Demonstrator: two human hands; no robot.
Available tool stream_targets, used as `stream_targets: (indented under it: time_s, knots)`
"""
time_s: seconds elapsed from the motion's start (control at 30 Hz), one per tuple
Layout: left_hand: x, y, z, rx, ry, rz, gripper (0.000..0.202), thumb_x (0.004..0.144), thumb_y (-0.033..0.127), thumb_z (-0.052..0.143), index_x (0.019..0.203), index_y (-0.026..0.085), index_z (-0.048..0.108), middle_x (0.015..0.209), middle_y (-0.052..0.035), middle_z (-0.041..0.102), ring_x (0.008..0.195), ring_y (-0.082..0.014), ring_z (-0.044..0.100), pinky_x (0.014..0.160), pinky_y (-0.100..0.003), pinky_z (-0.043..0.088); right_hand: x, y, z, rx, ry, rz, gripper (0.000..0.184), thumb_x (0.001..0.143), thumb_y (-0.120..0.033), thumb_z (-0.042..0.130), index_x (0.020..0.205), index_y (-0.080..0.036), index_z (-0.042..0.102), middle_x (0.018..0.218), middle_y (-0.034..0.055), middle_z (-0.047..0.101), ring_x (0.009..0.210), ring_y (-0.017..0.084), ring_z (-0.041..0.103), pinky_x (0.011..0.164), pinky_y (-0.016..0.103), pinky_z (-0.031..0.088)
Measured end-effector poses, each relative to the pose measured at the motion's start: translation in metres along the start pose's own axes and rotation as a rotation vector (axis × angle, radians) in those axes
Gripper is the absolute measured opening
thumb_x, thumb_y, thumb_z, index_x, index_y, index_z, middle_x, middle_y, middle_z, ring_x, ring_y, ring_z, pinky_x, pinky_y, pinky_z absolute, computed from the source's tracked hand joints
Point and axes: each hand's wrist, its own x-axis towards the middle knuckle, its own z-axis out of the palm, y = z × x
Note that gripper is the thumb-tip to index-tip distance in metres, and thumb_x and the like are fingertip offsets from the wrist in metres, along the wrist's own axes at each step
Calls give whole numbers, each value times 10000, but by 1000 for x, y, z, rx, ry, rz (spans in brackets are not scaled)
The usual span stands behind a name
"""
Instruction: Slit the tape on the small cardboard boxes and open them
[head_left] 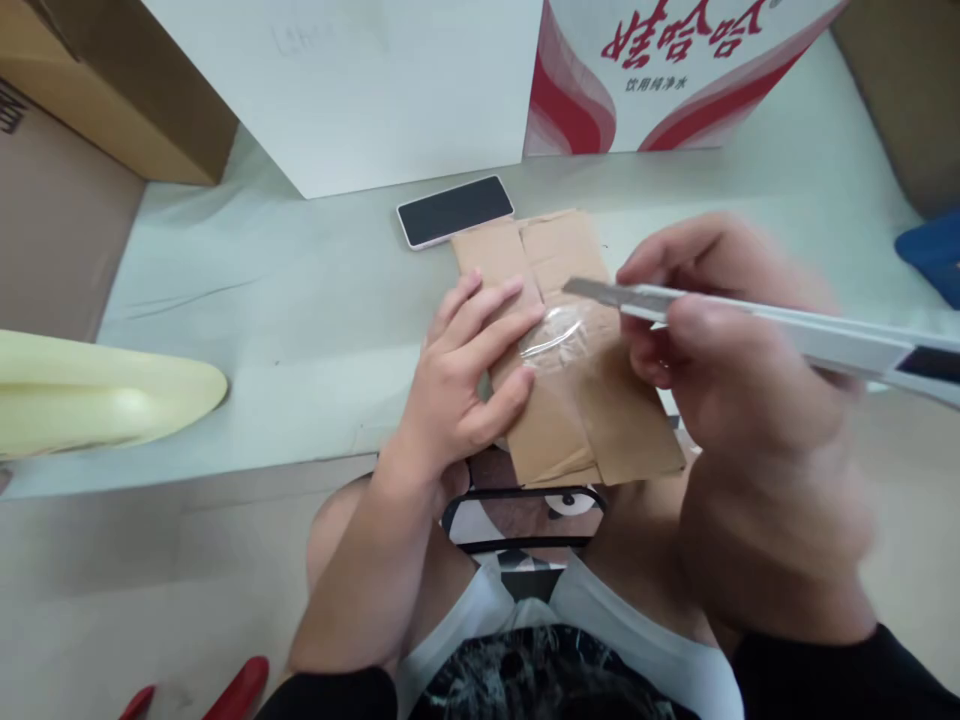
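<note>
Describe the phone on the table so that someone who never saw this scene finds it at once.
On the pale table, find the white box at the back. Just before its near right corner lies the phone, flat, beyond the brown cardboard parcel under the left hand. Its black screen and pale rim set it apart from the cardboard around it.

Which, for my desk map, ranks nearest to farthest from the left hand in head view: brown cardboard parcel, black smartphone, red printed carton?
1. Brown cardboard parcel: under the left hand.
2. Black smartphone: just beyond.
3. Red printed carton: rear right.
</note>
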Motion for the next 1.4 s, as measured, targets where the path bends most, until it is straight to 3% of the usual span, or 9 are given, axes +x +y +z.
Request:
stream_targets:
  time_s: [0.1,0.23,0.37,0.53,1.03,1.4]
  knots:
    - [2,2,10,-16,-16,12,487,1069,522,474,1500,322,582,1588,-77,602,1567,-348,468,1357,-590,305,2,10,-2,-107,33,39,107,921,-215,624,926,-262,720,758,-17,616,627,133,526,534,281,345]
    - [4,3,18,-8,-21,2,533,1080,511,418,1535,252,520,1561,-110,610,1550,-331,475,1372,-583,272,10,27,-7,-221,31,21,159,871,-163,613,892,-244,747,702,-27,641,632,127,555,602,277,437]
    - [5,4,21,-27,-29,-25,490,1065,486,421,1481,271,565,1540,-100,611,1563,-340,437,1374,-599,263,12,33,-13,-268,39,-19,150,912,-231,630,786,-224,712,650,-26,614,633,117,554,587,264,422]
    - [6,7,20,-45,-51,-40,447,1058,460,430,1448,297,574,1534,-88,593,1585,-348,385,1371,-610,267,8,31,-11,-332,104,32,76,889,-220,649,903,-243,720,699,-38,657,602,106,544,519,254,366]
    - [6,11,23,-42,-30,-73,425,1048,398,373,1409,283,565,1518,-93,580,1577,-347,377,1367,-636,248,17,24,-5,-536,39,30,49,821,-190,633,818,-236,649,700,-31,687,612,132,585,630,332,468]
    - [7,11,22,-61,-30,-61,426,1043,403,397,1410,294,582,1503,-97,604,1566,-337,401,1369,-604,276,13,24,-8,-453,56,36,80,791,-194,628,720,-218,652,632,-30,644,592,117,510,566,294,352]
